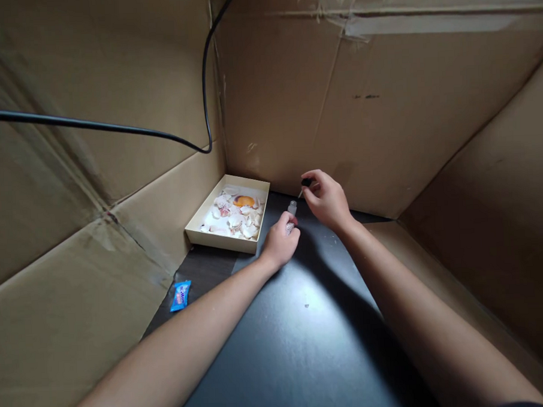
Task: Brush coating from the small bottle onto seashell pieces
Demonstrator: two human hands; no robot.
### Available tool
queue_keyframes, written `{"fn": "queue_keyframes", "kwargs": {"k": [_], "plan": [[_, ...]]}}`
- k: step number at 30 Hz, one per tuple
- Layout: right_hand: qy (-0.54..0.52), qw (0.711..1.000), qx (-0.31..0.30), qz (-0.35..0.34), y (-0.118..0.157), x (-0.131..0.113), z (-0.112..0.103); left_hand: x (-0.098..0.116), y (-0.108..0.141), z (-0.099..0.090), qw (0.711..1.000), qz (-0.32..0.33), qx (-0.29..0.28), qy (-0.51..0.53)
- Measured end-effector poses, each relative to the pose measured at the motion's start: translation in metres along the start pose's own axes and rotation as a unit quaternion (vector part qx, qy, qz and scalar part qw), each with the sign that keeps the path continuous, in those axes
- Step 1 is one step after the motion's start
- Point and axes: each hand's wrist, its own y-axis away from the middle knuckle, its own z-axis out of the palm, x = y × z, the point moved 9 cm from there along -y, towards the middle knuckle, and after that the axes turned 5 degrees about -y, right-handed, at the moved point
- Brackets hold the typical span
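A small clear bottle [292, 208] with an uncovered neck is in my left hand [281, 241], the fingers wrapped round its body. My right hand [328, 200] pinches a black cap [306, 182] just above and to the right of the bottle. From the cap a thin pale stem [300, 194] points down toward the neck, apart from it as far as I can see. The lower part of the bottle is mostly hidden by my left fingers. What is inside it is too small to tell.
Left of my hands stands a shallow cream box [223, 244] with several pale shells and an orange one [244, 201]. A blue wrapped packet [181, 295] lies near my left forearm. Cardboard walls [294, 106] enclose the dark tabletop [278, 347]; a black cable [115, 130] hangs upper left.
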Motion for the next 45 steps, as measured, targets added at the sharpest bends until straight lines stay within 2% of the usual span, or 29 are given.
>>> {"fn": "queue_keyframes", "kwargs": {"k": [6, 19, 25, 32, 39, 45], "plan": [[-0.016, 1.0, -0.005, -0.015, 0.002, -0.003, 0.009, -0.005, -0.003, -0.006, 0.999, -0.014, 0.033, -0.005], [-0.024, 0.998, -0.029, -0.042, 0.012, -0.005, 0.019, -0.007, -0.003, -0.003, 0.999, -0.019, 0.029, -0.011], [-0.033, 0.997, -0.05, -0.047, 0.016, 0.001, 0.032, -0.007, -0.003, -0.005, 0.999, -0.024, 0.033, -0.003], [-0.053, 0.994, -0.093, -0.019, 0.025, 0.02, 0.051, -0.009, -0.003, -0.007, 0.998, -0.038, 0.047, 0.017], [-0.123, 0.987, -0.091, 0.049, 0.022, 0.042, 0.049, -0.011, -0.004, -0.006, 0.998, -0.051, 0.044, 0.012], [-0.142, 0.984, -0.086, 0.062, 0.026, 0.047, 0.053, -0.013, -0.006, -0.004, 0.998, -0.05, 0.038, 0.012]]}}
